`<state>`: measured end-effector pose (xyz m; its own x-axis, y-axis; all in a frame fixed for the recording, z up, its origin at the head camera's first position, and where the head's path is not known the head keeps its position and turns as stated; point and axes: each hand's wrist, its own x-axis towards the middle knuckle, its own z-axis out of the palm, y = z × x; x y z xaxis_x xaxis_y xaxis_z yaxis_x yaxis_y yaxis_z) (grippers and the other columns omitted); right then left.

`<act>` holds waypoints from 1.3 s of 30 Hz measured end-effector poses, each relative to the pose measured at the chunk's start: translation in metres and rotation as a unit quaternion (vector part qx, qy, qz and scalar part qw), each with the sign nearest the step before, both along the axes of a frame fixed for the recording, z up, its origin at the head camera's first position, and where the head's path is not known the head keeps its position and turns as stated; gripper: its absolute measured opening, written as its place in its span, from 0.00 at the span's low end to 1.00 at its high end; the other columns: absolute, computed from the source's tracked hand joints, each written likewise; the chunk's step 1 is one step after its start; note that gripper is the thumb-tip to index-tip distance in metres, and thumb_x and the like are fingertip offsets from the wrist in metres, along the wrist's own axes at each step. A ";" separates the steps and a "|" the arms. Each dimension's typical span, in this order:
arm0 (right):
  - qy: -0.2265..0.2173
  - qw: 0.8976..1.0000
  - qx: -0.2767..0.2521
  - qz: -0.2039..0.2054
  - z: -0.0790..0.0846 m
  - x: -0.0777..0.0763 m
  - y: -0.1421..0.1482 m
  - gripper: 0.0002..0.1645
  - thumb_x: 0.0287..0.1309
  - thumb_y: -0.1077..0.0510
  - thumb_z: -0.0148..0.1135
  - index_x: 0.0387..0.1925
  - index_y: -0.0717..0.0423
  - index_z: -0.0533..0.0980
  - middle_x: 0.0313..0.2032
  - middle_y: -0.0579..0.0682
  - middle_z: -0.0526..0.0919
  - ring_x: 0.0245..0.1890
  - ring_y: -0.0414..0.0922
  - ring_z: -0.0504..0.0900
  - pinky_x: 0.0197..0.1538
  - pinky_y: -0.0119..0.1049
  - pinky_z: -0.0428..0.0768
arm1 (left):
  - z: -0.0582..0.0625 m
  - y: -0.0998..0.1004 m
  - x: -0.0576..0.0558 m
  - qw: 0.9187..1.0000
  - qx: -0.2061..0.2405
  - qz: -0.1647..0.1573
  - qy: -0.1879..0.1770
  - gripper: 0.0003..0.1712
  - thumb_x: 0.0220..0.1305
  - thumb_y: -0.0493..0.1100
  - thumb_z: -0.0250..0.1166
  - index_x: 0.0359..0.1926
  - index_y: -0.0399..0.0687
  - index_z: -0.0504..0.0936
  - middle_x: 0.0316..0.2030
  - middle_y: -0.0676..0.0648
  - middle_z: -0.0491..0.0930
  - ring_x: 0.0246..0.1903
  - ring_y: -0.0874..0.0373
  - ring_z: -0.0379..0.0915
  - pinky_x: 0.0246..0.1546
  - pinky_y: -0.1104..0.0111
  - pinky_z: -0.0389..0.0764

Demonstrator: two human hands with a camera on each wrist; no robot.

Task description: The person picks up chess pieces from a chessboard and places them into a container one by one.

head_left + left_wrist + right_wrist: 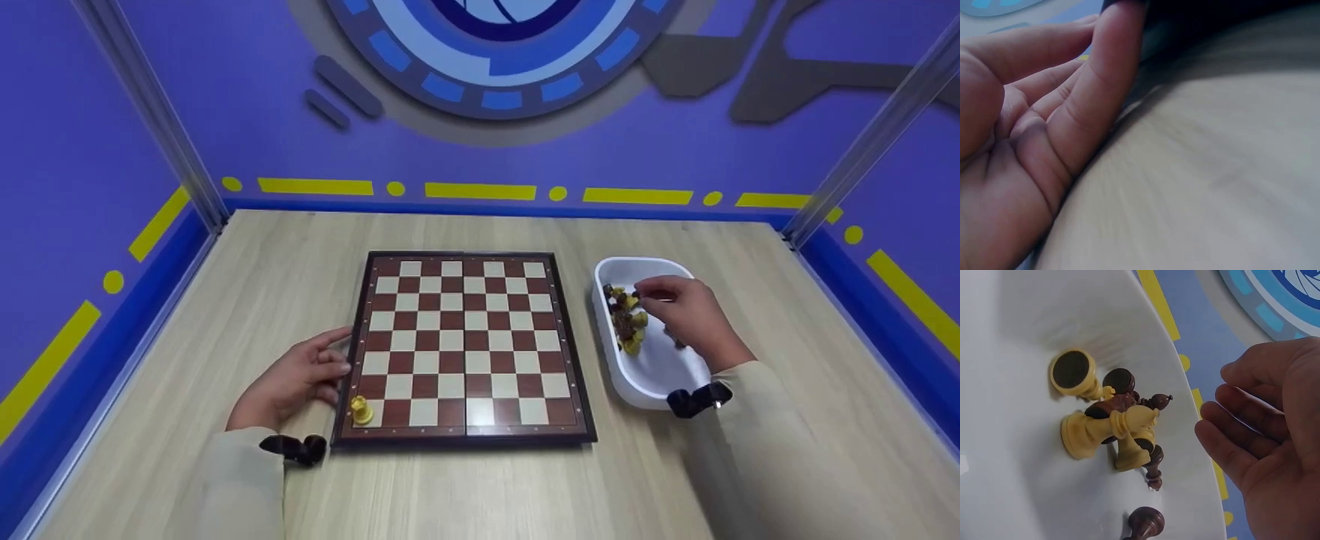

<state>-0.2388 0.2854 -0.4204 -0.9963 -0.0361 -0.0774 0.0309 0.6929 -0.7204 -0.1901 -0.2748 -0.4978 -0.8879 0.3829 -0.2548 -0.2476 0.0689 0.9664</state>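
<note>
A brown and white chessboard (463,345) lies on the table with one yellow rook (361,410) on its near left corner square. At the board's left edge is my left hand (296,379), its fingers fairly straight and touching the dark frame. In the left wrist view, a fingertip of the left hand (1072,112) meets the board's dark side. My right hand (686,311) hovers over the white tray (656,390), close to the heaped chess pieces (628,322). The right wrist view shows loosely bent fingers of the right hand (1264,422) apart from a cream bishop (1109,430), holding nothing visible.
Around the board and tray runs the light wooden table (480,487). Purple panels (480,161) with yellow marks stand behind and at both sides. A dark piece (1145,523) lies apart from the heap in the tray.
</note>
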 end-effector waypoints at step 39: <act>0.041 0.988 -0.084 0.124 0.009 0.009 -0.059 0.23 0.56 0.59 0.68 0.55 0.54 0.77 0.51 0.54 0.81 0.52 0.52 0.81 0.44 0.31 0.84 | -0.001 0.001 0.000 1.000 0.001 0.006 -0.005 0.44 0.65 0.35 0.62 0.76 0.47 0.50 0.34 0.53 0.75 0.25 0.63 0.74 0.26 0.67 0.85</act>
